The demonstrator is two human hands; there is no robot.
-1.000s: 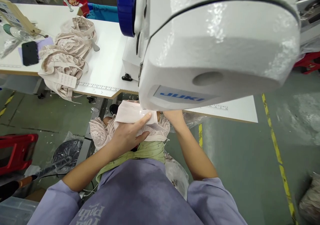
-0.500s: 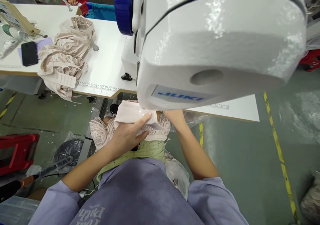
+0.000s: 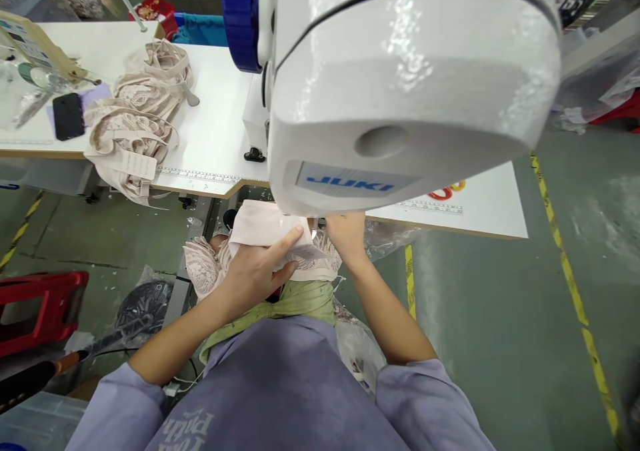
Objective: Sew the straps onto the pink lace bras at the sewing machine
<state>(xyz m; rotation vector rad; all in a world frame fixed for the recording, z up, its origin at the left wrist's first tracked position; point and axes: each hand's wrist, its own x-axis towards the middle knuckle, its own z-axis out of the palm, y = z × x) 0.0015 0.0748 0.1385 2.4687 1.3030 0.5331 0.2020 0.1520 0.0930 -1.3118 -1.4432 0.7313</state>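
Note:
A big white sewing machine head (image 3: 400, 84) with a blue handwheel fills the upper middle of the view. Below it lies a pale pink lace garment piece (image 3: 260, 227). My left hand (image 3: 257, 271) lies flat on the fabric, fingers stretched toward the needle area. My right hand (image 3: 345, 234) reaches under the machine head next to the same fabric; its fingers are hidden by the machine.
A white table (image 3: 215, 131) carries a heap of beige lace garments (image 3: 135, 121), a black phone (image 3: 67, 115) and a control box (image 3: 35, 44). A red stool (image 3: 35, 307) stands at lower left. Yellow floor lines (image 3: 570, 277) run at right.
The view has shifted a little, so the machine and table sit slightly differently. My right hand shows a bit more from under the machine. My left hand stays on the fabric.

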